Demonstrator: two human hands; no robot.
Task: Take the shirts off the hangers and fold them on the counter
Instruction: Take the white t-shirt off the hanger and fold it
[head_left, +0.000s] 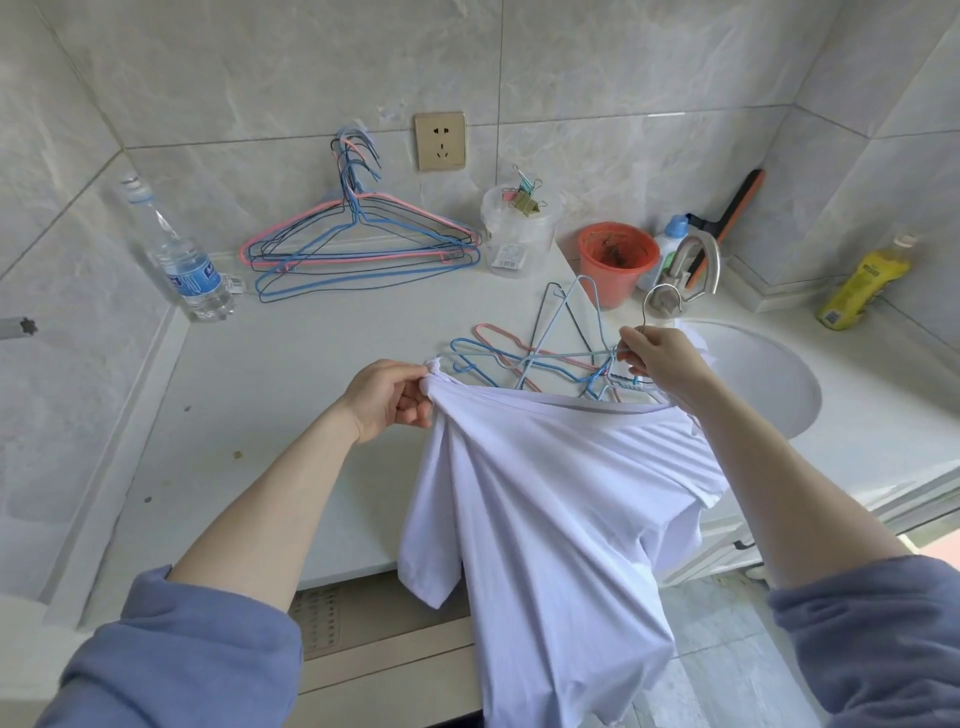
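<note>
We hold a white T-shirt (561, 493) up over the front edge of the table (291, 374). Its soft, thin cloth falls in long folds past that edge, and it still sits on a hanger (655, 304) whose silvery wire hook curves up above our right hand (657, 358). That hand curls round the hanger's neck at the collar. Our left hand (387, 397) pinches a bunched knot of shoulder fabric between thumb and fingers, pulling it taut.

Just behind the shirt, a loose tangle of bare wire hangers (519, 358), blue, pink and grey, lies flat on the smooth white table. A neater stack of coated wire hangers (358, 244) leans against the marbled wall tiles.

To its right stands a clear round plastic tub (519, 239) with coloured binder clips (524, 195) at its rim. Next comes an orange-red bucket (618, 260) with dark specks inside, then a metal faucet (696, 270) over the oval sink (779, 395). A clear water bottle (192, 265) with a blue label stands at the far left.
</note>
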